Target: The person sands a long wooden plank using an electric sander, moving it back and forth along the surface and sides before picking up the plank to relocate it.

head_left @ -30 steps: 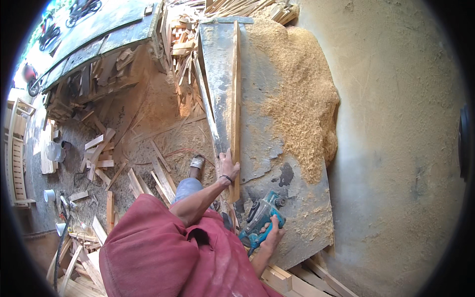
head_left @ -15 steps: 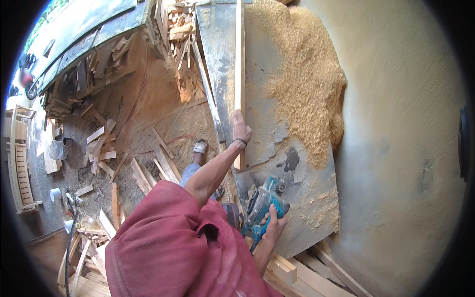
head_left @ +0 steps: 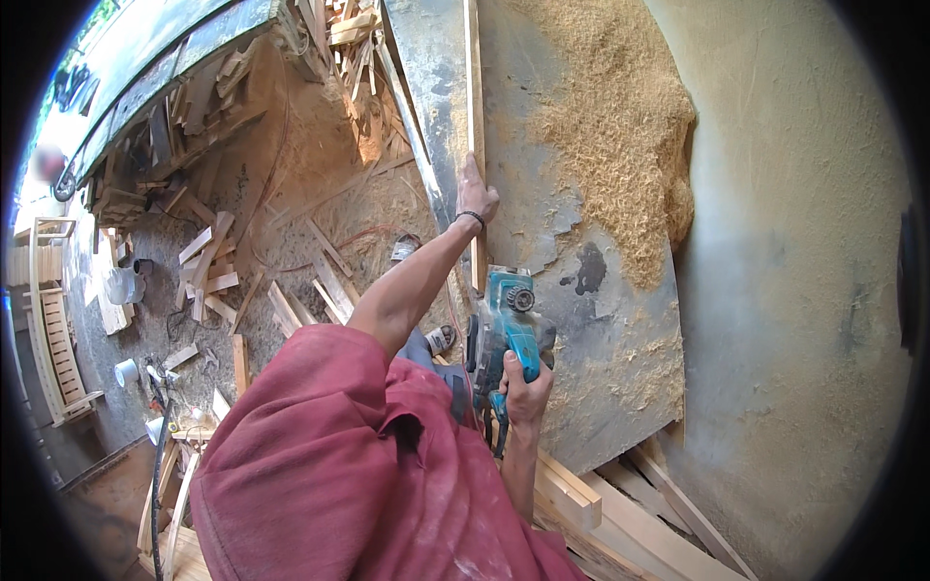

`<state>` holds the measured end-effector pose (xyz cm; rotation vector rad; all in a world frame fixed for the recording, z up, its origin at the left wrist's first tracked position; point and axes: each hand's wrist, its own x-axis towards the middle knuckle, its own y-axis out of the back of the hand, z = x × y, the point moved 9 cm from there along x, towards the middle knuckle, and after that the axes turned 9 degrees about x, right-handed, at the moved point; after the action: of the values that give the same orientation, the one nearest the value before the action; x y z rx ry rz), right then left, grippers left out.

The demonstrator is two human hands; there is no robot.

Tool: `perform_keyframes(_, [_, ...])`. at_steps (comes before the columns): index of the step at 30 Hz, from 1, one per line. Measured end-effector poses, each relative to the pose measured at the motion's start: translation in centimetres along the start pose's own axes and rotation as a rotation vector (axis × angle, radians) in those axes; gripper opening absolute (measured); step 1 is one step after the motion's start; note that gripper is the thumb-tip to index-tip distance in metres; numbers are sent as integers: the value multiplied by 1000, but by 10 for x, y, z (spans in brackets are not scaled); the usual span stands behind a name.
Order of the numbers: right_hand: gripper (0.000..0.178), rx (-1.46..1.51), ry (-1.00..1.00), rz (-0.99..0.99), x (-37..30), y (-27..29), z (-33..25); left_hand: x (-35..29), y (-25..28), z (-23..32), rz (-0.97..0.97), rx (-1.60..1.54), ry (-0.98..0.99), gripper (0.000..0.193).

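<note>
A long, narrow wooden strip lies lengthwise on the grey, worn work table. My left hand, a dark bracelet at its wrist, grips the strip towards its near end. In my right hand is a teal electric planer, held by its rear handle. The planer's front end reaches the near end of the strip; whether its sole touches the wood is hidden from above. A dark cord drops from the back of the handle.
Heaped wood shavings cover the table's right side, along a plastered wall. Offcuts litter the floor at left, near a slatted wooden frame. Long planks lie below the table's near edge.
The planer in my right hand has moved forward and turned to line up with the strip. My left hand sits slightly farther along in the picture, as the whole view has shifted.
</note>
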<state>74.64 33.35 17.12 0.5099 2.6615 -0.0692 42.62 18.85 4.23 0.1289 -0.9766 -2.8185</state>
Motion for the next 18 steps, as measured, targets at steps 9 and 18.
perform_keyframes(9, [40,-367,137,-29,2,-12,5,4,-5,-2,-14,7,-35,84])
perform_keyframes(18, [38,-365,139,24,19,-27,-15,22,5,16,-131,558,-255,79])
